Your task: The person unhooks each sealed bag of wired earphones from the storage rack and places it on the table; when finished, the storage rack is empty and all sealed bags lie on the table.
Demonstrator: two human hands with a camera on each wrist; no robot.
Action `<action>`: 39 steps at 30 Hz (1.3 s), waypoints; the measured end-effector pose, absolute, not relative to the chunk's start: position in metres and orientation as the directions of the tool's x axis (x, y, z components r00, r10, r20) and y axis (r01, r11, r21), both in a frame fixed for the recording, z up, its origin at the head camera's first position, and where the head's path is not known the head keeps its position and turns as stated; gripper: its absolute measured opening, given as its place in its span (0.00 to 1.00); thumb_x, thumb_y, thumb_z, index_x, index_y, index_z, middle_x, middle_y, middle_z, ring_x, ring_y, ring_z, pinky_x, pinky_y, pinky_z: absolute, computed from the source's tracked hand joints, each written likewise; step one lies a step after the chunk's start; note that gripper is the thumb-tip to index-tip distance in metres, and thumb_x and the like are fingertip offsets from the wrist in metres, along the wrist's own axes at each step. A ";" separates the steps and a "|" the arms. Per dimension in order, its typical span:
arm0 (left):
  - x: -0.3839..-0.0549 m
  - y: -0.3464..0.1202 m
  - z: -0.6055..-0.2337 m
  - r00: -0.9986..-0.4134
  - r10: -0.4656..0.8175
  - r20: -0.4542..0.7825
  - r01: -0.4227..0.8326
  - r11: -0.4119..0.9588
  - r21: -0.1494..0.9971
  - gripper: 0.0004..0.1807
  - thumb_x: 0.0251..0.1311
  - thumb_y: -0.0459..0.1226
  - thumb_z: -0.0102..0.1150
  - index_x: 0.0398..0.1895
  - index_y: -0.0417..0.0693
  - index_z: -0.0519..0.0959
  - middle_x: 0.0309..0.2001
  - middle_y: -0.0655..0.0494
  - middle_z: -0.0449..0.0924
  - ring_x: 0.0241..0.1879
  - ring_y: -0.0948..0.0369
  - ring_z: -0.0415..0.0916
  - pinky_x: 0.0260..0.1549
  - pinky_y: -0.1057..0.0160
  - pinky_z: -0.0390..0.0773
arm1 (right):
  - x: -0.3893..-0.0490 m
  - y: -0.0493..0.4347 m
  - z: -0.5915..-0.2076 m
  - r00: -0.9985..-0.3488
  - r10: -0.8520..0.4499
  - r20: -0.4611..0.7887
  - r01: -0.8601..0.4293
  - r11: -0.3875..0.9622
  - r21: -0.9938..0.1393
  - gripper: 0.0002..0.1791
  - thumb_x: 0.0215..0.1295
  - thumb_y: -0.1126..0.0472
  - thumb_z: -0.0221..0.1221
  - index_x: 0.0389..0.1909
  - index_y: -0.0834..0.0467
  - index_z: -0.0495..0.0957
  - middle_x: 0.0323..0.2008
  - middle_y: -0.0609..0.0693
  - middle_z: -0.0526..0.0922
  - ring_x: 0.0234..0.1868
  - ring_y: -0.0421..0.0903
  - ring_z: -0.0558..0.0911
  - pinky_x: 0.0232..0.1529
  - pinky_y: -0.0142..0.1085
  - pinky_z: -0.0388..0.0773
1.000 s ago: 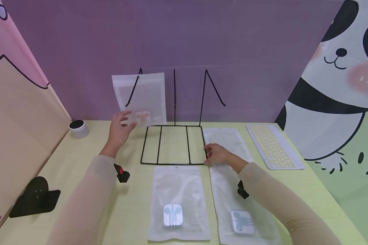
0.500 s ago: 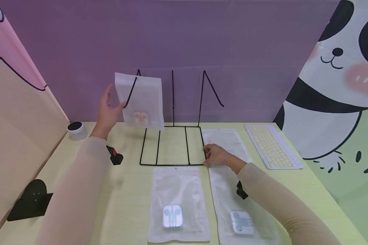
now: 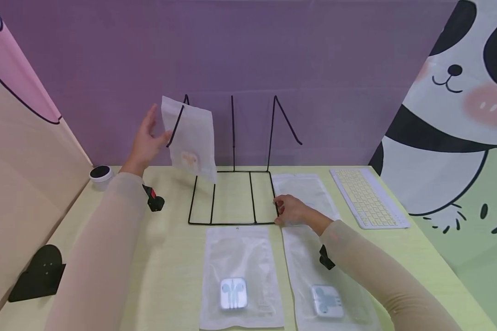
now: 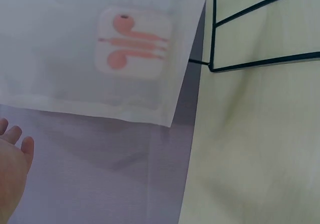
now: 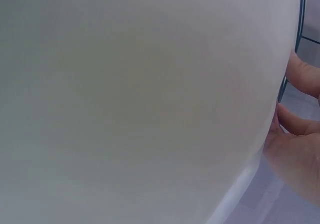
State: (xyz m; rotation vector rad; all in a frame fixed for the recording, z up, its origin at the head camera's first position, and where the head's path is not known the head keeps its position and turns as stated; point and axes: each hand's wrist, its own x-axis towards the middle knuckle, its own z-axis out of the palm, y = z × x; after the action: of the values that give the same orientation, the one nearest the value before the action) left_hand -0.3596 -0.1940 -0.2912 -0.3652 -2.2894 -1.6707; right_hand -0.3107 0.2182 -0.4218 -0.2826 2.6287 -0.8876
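Observation:
A white pouch (image 3: 199, 124) hangs from the left hook of the black wire display rack (image 3: 232, 224), turned at an angle. Through it shows an earphone case (image 4: 155, 66) with orange earphones. My left hand (image 3: 142, 145) is raised at the pouch's left side, fingers spread and holding nothing; its thumb tip overlaps the end of the hook in the head view. At the rack's right front corner, my right hand (image 3: 291, 209) pinches the base wire with curled fingers. A pale pouch fills most of the right wrist view.
A flat pouch (image 3: 236, 246) with blue-white earphones lies before the rack, and more pouches (image 3: 302, 248) lie under my right arm. A white keyboard (image 3: 368, 197) is at right. A black-lidded jar (image 3: 101, 177) and a black heart-shaped stand (image 3: 43, 271) are at left.
My left hand has moved up and left, away from the pouch's lower part. The pouch has swung round on its hook. The right hand stays on the rack.

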 end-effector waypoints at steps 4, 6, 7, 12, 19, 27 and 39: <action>-0.366 -0.194 -0.288 -0.927 0.037 0.374 0.367 0.303 0.880 0.46 0.66 0.33 0.60 0.79 0.61 0.44 0.77 0.56 0.39 0.74 0.55 0.40 0.68 0.48 0.49 | -0.310 0.218 -0.422 -0.919 -0.294 -0.262 -0.073 0.780 -0.621 0.37 0.51 0.70 0.71 0.63 0.69 0.67 0.51 0.58 0.73 0.47 0.51 0.75 0.51 0.42 0.72; -0.368 -0.193 -0.287 -0.933 0.033 0.358 0.352 0.292 0.889 0.46 0.66 0.32 0.59 0.79 0.64 0.45 0.77 0.58 0.40 0.74 0.57 0.41 0.68 0.49 0.50 | -0.309 0.218 -0.421 -0.920 -0.288 -0.265 -0.066 0.780 -0.622 0.37 0.51 0.71 0.72 0.63 0.68 0.67 0.51 0.58 0.73 0.47 0.51 0.75 0.51 0.42 0.71; -0.370 -0.193 -0.287 -0.937 0.030 0.348 0.342 0.287 0.895 0.46 0.66 0.32 0.59 0.79 0.65 0.45 0.77 0.58 0.41 0.74 0.58 0.42 0.67 0.50 0.53 | -0.309 0.217 -0.420 -0.919 -0.290 -0.266 -0.066 0.780 -0.622 0.37 0.51 0.71 0.71 0.63 0.69 0.67 0.51 0.58 0.73 0.47 0.51 0.75 0.50 0.42 0.72; -0.372 -0.193 -0.288 -0.938 -0.001 0.346 0.335 0.249 0.909 0.44 0.66 0.28 0.57 0.78 0.63 0.48 0.74 0.51 0.52 0.70 0.57 0.54 0.62 0.52 0.63 | -0.311 0.213 -0.419 -0.915 -0.290 -0.282 -0.053 0.778 -0.626 0.38 0.52 0.70 0.71 0.64 0.68 0.66 0.53 0.58 0.72 0.47 0.51 0.74 0.49 0.42 0.71; -0.363 -0.201 -0.300 -0.925 -0.109 0.365 0.347 0.156 0.925 0.29 0.63 0.25 0.60 0.66 0.50 0.68 0.59 0.48 0.65 0.55 0.55 0.68 0.52 0.60 0.72 | -0.312 0.208 -0.417 -0.915 -0.293 -0.277 -0.059 0.776 -0.628 0.38 0.53 0.70 0.71 0.65 0.67 0.66 0.52 0.58 0.72 0.47 0.50 0.74 0.50 0.42 0.71; -0.353 -0.207 -0.302 -0.926 -0.076 0.371 0.369 0.036 0.929 0.18 0.63 0.24 0.59 0.49 0.55 0.73 0.57 0.49 0.70 0.49 0.54 0.73 0.53 0.55 0.74 | -0.312 0.210 -0.416 -0.910 -0.300 -0.285 -0.063 0.781 -0.622 0.38 0.55 0.69 0.70 0.66 0.67 0.65 0.55 0.59 0.72 0.50 0.52 0.74 0.52 0.44 0.71; -0.338 -0.200 -0.302 -0.916 -0.087 0.392 0.383 0.109 0.917 0.17 0.63 0.24 0.59 0.50 0.50 0.74 0.48 0.49 0.78 0.43 0.59 0.76 0.47 0.62 0.77 | -0.311 0.215 -0.418 -0.909 -0.304 -0.286 -0.066 0.781 -0.620 0.39 0.56 0.68 0.70 0.67 0.67 0.64 0.57 0.60 0.71 0.52 0.53 0.74 0.52 0.44 0.72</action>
State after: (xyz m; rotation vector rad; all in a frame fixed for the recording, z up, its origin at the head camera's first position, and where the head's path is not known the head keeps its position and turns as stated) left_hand -0.3383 -0.2000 -0.3016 -0.2890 -2.0453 -1.8658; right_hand -0.3107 0.2146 -0.4176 -0.2815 2.6007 -0.8861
